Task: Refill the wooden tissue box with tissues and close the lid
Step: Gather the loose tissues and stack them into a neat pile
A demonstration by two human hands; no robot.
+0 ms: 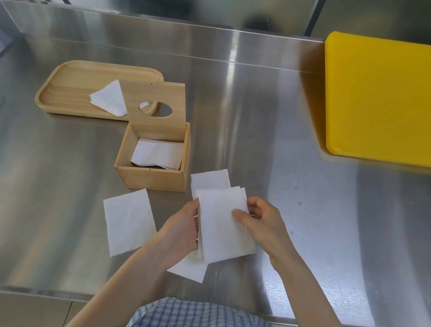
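The wooden tissue box (148,179) stands open on the steel counter, with white tissues (160,153) lying inside. Its hinged lid (158,105), with an oval hole, stands tilted back. Just right of the box, my left hand (182,229) and my right hand (261,223) both grip a small stack of folded white tissues (222,222), held a little above the counter. One loose tissue (129,220) lies flat to the left of my hands. Another tissue (209,181) lies behind the stack, and a third (189,269) lies under my left hand.
A shallow wooden tray (58,83) with a folded tissue (110,98) sits behind the box at the left. A large yellow cutting board (406,102) lies at the back right. The counter's front edge (324,325) runs close to my checked shirt.
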